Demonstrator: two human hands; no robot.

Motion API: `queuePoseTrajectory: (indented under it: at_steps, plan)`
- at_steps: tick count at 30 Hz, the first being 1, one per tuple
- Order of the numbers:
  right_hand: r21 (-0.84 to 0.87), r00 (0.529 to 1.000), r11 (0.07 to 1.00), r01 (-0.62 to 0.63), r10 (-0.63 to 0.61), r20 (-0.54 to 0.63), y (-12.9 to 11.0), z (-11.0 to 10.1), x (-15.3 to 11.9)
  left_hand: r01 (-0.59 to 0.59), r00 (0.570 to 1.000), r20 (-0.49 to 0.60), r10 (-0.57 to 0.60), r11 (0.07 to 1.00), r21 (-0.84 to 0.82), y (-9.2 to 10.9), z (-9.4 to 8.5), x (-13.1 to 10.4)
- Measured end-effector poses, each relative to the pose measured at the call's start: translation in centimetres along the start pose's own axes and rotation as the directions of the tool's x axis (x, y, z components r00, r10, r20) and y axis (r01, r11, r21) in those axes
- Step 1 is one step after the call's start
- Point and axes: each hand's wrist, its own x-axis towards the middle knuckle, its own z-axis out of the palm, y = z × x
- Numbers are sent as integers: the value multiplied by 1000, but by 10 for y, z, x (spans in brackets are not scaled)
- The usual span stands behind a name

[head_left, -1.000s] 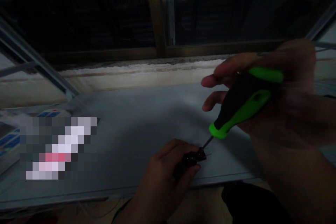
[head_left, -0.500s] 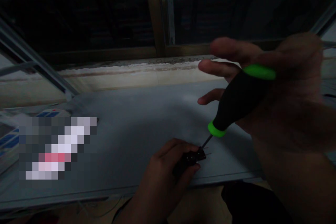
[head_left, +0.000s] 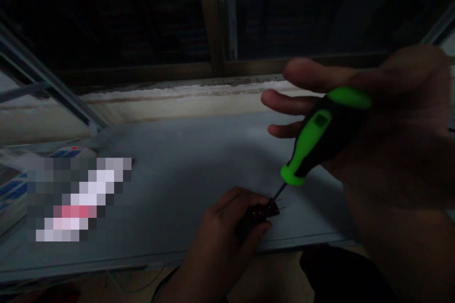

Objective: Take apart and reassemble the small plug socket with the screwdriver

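Note:
A screwdriver [head_left: 316,137] with a black and bright green handle slants down to the left. My right hand [head_left: 398,118] holds it with the palm against the handle's upper end, three fingers stretched out past it. Its thin shaft reaches a small dark block [head_left: 261,211], where the tip meets the end near my left fingertips; the exact contact is too dark to make out. Two thin wire-like pieces stick out from the block's right end. My left hand [head_left: 227,227] pinches the block between thumb and fingers, just above the grey table [head_left: 177,170].
A pixelated patch [head_left: 81,199] covers something at the table's left. Behind it lies a white power strip [head_left: 73,151] with blue parts. A metal frame [head_left: 71,99] rises at the left, and a dark window [head_left: 142,19] stands behind a pale ledge [head_left: 170,104].
The screwdriver handle has turned about its axis, so a green strip with a hole now faces me. My right fingers have shifted slightly; my left hand and the block stay in place.

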Motion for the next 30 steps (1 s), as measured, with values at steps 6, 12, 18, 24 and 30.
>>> queuePoseTrajectory:
  at_steps: [6,12,18,24,30]
  plan:
    - [-96,993,990,104,-109,-43,3,4,1,-7,1000,-2,7,1000,13,-2,1,0]
    - [-148,926,918,368,-377,-33,21,-4,13,-9,1000,-17,9,1000,6,-2,1,-1]
    - [-107,992,986,125,-126,-6,17,-8,4,3,1000,-5,-3,1000,10,-4,1,-1]
    - [-182,985,969,168,-174,-15,6,-4,0,-13,1000,-8,13,1000,15,-4,2,-1]
    - [-301,962,921,245,-269,-40,10,-9,3,-31,999,-21,31,999,17,-3,2,0]
